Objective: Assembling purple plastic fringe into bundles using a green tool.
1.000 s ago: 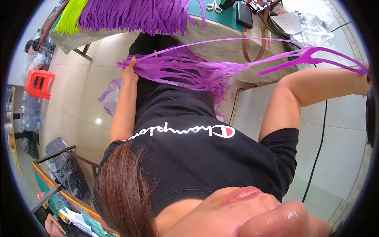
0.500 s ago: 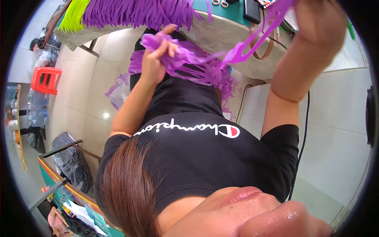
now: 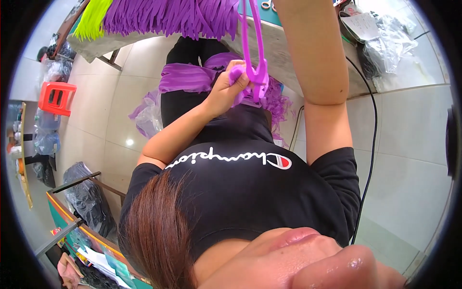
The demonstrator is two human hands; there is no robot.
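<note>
My left hand (image 3: 226,90) is closed on a bunch of soft purple strips (image 3: 237,73) above my lap. From it a long looped purple strip (image 3: 253,38) stretches up past the top edge of the picture. The right forearm (image 3: 317,53) reaches up over the table, and its hand lies outside the view. Across my thighs lies more purple strip material (image 3: 185,78), with a tangled pile of it (image 3: 279,103) hanging at my right side. On the table ahead, a thick row of purple fringe (image 3: 173,17) hangs over the edge beside a lime green one (image 3: 91,19).
Scissors (image 3: 266,4) lie on the green table top, partly covered by my forearm. A red stool (image 3: 57,98) stands on the floor at left. Clear plastic bags (image 3: 392,45) sit at the far right, and a black cable (image 3: 374,125) runs down the right side.
My left hand has moved right and closed more tightly around the strips. The right arm has swung left and farther up, taking its hand out of view and drawing the strip upright.
</note>
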